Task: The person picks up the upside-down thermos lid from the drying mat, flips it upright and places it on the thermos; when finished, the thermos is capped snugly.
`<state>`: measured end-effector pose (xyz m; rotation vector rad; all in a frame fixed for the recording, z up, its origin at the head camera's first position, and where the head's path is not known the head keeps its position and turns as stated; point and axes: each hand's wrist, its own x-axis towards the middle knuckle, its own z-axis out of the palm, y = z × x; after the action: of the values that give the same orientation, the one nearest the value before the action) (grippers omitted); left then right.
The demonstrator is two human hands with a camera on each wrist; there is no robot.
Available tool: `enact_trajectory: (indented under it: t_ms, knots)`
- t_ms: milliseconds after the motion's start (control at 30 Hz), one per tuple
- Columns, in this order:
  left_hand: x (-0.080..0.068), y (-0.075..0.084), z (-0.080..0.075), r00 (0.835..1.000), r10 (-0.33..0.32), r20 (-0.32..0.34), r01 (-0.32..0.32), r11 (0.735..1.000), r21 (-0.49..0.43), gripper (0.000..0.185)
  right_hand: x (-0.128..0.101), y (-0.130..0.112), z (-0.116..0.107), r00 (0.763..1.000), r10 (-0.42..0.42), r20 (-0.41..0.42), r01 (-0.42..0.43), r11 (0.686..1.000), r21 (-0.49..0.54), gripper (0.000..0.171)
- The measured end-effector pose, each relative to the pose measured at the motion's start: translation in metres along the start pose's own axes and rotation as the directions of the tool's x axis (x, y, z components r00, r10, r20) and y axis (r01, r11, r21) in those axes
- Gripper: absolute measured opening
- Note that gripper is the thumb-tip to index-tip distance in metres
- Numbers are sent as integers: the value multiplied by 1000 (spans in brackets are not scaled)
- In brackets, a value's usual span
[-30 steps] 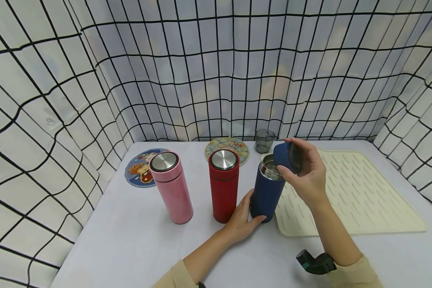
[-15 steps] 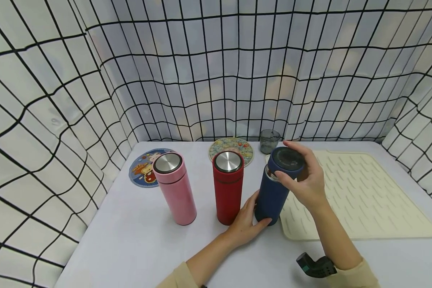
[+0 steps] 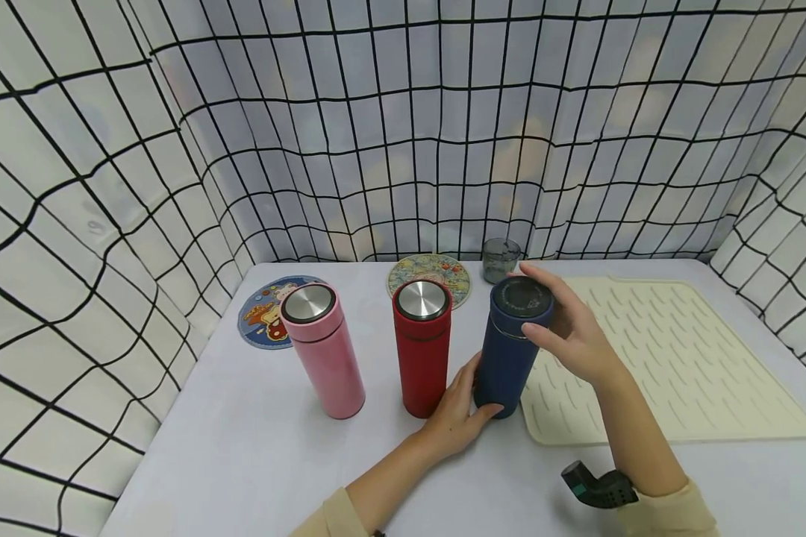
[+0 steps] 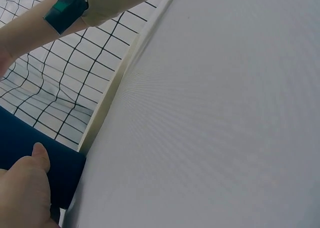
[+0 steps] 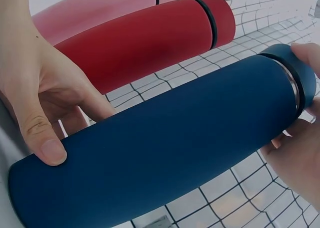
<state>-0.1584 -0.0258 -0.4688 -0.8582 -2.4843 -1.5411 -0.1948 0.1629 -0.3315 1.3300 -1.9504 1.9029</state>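
A navy blue thermos bottle stands upright on the table in front of me. My left hand holds it low down, thumb and fingers around the base. Its dark-topped lid sits level over the mouth, gripped at the side by the thumb and fingers of my right hand. In the right wrist view a thin metal line shows at the seam under the lid. Just left of my left hand stands a red thermos bottle, and farther left a pink thermos bottle, both with silver-topped lids on.
A cream ridged mat lies at the right. Behind the bottles are a blue round coaster, a colourful round coaster and a grey glass cup. Black netting over pale walls encloses the table's back and sides.
My right hand has brought the lid from tilted beside the thermos mouth down onto it, so the opening is now covered. The left hand has stayed at the base.
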Motion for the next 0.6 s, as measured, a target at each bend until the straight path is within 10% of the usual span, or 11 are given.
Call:
enact_trajectory:
  t_ms: [600]
  knots:
    - [0,0,0,1000,6,-5,-6,1000,11,77,0,6,5,988,56,-147,-45,996,83,64]
